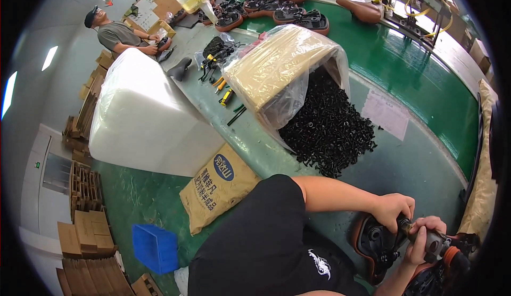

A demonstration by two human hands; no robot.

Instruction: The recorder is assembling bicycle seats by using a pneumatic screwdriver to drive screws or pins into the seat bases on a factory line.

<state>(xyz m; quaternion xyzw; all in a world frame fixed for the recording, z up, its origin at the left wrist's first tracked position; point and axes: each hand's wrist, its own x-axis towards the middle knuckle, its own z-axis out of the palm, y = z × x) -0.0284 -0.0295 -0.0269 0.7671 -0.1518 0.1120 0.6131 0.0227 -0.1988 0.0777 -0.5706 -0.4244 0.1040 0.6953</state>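
Observation:
At the lower right, a bicycle saddle (371,243) lies upside down on the table, its black underside up and a brown rim showing. My left hand (393,210) is bent over its far end, fingers curled down by the fitting there; what they pinch is hidden. My right hand (424,236) is wrapped round a grey power screwdriver (437,246) with an orange ring. The tool's front end points at the spot by my left fingers. Beyond my left forearm, a heap of black screws (335,131) spills from a plastic-lined cardboard box (282,62) lying on its side.
A green conveyor belt (404,67) carries upturned saddles (301,19) at the back. Yellow-handled tools (226,97) lie left of the box. A large white foam-wrapped block (149,120), a brown sack (218,189) and a blue bin (154,248) are leftward. Another person (120,35) works at the far left.

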